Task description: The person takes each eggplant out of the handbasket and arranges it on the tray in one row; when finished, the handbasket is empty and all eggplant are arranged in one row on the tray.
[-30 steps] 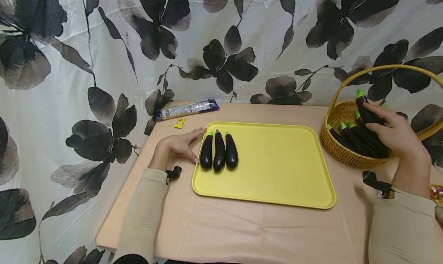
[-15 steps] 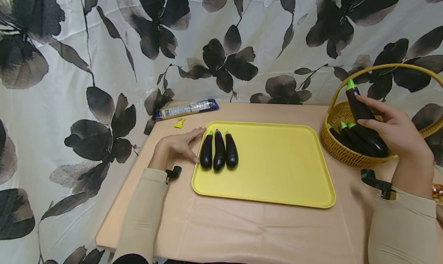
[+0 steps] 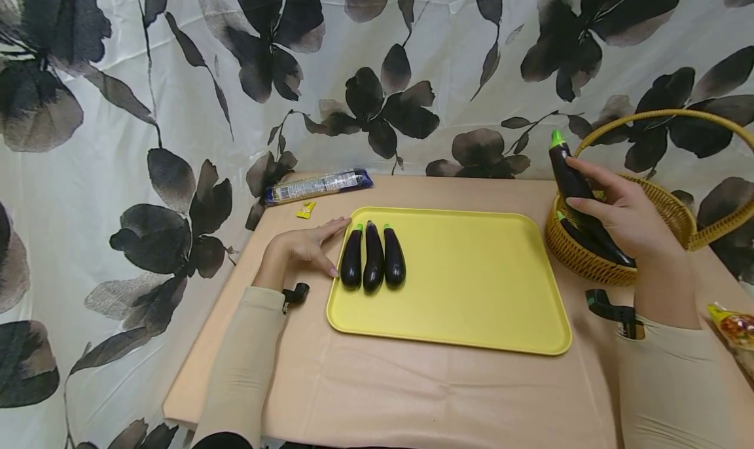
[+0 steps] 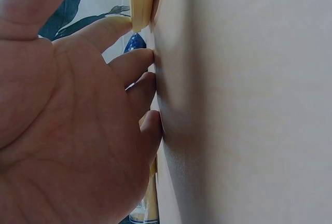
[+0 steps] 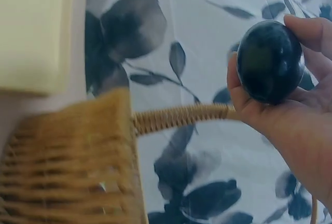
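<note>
My right hand (image 3: 633, 220) grips a dark, glossy eggplant (image 3: 571, 180) with a bright green stem end, tilted over the left side of the wicker basket (image 3: 559, 252). In the right wrist view the rounded end of that eggplant (image 5: 270, 63) faces the camera, with fingers and thumb about it. Other eggplants (image 3: 580, 234) lie in the basket, partly hidden by the hand. On the left part of the yellow tray (image 3: 471, 279), three eggplants (image 3: 374, 259) stand side by side, stems away from me. My left hand (image 3: 300, 249) touches the tray's left edge, fingers extended.
A long blue-and-silver packet (image 3: 318, 186) and a small yellow wrapped piece (image 3: 305, 210) lie behind the tray at the left. Another colourful packet (image 3: 736, 328) lies at the far right. The basket's tall handle (image 3: 660, 114) arches upward. A floral curtain (image 3: 353, 43) hangs behind the table.
My right hand has moved left with the eggplant, from deep over the basket to its left rim, uncovering the packet at the right. The left hand and tray have stayed put.
</note>
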`<action>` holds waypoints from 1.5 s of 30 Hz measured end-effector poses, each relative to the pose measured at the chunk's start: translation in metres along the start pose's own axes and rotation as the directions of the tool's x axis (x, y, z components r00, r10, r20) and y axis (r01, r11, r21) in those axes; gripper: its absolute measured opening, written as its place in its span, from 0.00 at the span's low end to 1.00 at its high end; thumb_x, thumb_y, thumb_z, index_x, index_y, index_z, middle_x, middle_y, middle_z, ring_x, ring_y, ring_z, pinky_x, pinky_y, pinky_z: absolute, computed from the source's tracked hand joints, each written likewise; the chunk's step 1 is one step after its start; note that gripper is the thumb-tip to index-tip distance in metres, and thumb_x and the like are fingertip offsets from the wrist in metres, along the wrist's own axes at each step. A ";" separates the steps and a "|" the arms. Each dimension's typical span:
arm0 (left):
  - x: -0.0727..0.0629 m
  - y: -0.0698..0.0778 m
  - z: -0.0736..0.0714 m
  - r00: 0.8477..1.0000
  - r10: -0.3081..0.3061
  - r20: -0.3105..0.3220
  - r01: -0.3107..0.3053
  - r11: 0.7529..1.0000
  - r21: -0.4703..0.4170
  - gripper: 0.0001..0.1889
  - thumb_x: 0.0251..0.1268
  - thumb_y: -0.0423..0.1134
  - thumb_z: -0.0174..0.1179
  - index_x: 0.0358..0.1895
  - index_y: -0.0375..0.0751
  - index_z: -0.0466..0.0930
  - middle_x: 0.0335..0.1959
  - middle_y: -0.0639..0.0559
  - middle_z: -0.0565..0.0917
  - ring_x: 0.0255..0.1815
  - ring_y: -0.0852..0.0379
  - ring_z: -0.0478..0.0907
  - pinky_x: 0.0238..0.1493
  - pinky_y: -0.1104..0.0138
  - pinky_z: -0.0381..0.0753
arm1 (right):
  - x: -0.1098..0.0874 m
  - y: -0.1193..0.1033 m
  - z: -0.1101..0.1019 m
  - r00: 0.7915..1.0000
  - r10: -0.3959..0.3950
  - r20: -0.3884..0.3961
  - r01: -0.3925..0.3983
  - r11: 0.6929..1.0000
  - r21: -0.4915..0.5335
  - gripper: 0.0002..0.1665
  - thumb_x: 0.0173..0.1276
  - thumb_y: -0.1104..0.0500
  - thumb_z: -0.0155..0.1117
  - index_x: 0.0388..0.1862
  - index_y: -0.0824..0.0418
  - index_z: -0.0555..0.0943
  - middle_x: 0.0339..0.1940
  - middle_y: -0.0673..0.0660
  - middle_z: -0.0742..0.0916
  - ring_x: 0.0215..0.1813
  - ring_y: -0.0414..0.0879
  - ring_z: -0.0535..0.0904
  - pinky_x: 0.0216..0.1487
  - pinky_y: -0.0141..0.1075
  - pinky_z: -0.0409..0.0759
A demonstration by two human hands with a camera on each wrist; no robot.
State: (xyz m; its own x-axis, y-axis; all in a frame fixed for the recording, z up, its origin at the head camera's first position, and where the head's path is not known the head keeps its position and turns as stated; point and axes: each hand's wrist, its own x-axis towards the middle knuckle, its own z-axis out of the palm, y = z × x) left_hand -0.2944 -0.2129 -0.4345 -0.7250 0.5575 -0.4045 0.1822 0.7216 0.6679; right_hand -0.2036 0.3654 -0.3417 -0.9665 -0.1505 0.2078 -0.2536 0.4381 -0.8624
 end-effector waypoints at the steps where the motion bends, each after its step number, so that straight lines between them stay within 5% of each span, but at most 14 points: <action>1: 0.000 0.000 0.000 1.000 -0.002 -0.001 0.002 1.000 0.000 0.75 0.35 0.51 0.88 0.86 0.64 0.41 0.88 0.54 0.34 0.88 0.48 0.26 0.86 0.47 0.31 | 0.001 -0.001 0.004 1.000 0.004 0.000 -0.004 1.000 -0.008 0.39 0.79 0.64 0.60 0.84 0.43 0.63 0.69 0.50 0.73 0.62 0.35 0.74 0.49 0.17 0.80; 4: 0.001 0.000 0.000 1.000 -0.005 -0.005 0.005 1.000 0.004 0.75 0.35 0.51 0.88 0.86 0.65 0.41 0.88 0.55 0.34 0.88 0.49 0.26 0.86 0.47 0.31 | 0.006 -0.004 0.017 1.000 0.014 0.012 -0.014 0.999 -0.050 0.39 0.80 0.60 0.60 0.84 0.38 0.62 0.63 0.50 0.74 0.60 0.39 0.73 0.48 0.18 0.81; 13: 0.001 0.000 0.000 1.000 -0.003 -0.002 0.003 1.000 0.010 0.75 0.35 0.52 0.88 0.87 0.63 0.41 0.88 0.54 0.34 0.88 0.49 0.26 0.86 0.47 0.31 | 0.022 -0.007 0.064 0.986 -0.043 0.161 0.055 0.996 -0.073 0.38 0.81 0.60 0.58 0.84 0.40 0.61 0.77 0.57 0.71 0.63 0.45 0.69 0.46 0.23 0.81; 24: 0.000 0.002 0.000 1.000 -0.008 0.000 0.008 1.000 0.005 0.75 0.35 0.51 0.88 0.86 0.63 0.41 0.88 0.55 0.34 0.88 0.49 0.26 0.86 0.47 0.31 | 0.030 -0.006 0.106 0.960 0.021 0.278 -0.015 1.000 -0.023 0.40 0.76 0.54 0.67 0.83 0.38 0.64 0.77 0.59 0.70 0.66 0.57 0.70 0.45 0.32 0.82; 36: 0.002 0.001 0.001 1.000 0.001 -0.006 -0.001 1.000 0.013 0.75 0.35 0.51 0.88 0.86 0.64 0.41 0.88 0.53 0.34 0.88 0.48 0.26 0.86 0.47 0.30 | 0.040 -0.004 0.135 0.925 -0.057 0.376 0.078 0.996 -0.039 0.43 0.74 0.54 0.70 0.84 0.47 0.64 0.78 0.63 0.71 0.67 0.60 0.77 0.56 0.39 0.85; 45: 0.000 0.002 0.002 1.000 0.000 -0.010 0.000 1.000 -0.011 0.75 0.34 0.50 0.88 0.87 0.63 0.41 0.88 0.53 0.33 0.88 0.48 0.26 0.86 0.47 0.30 | 0.045 -0.006 0.161 0.887 -0.042 0.460 0.124 0.981 -0.148 0.44 0.70 0.50 0.74 0.81 0.51 0.68 0.76 0.62 0.76 0.63 0.57 0.81 0.55 0.48 0.84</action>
State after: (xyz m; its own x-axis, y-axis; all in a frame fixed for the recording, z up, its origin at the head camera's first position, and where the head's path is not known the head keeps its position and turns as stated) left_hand -0.2929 -0.2106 -0.4350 -0.7317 0.5531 -0.3984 0.1745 0.7169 0.6750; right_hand -0.2395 0.2134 -0.4009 -0.8289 -0.5594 0.0088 -0.3742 0.5426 -0.7520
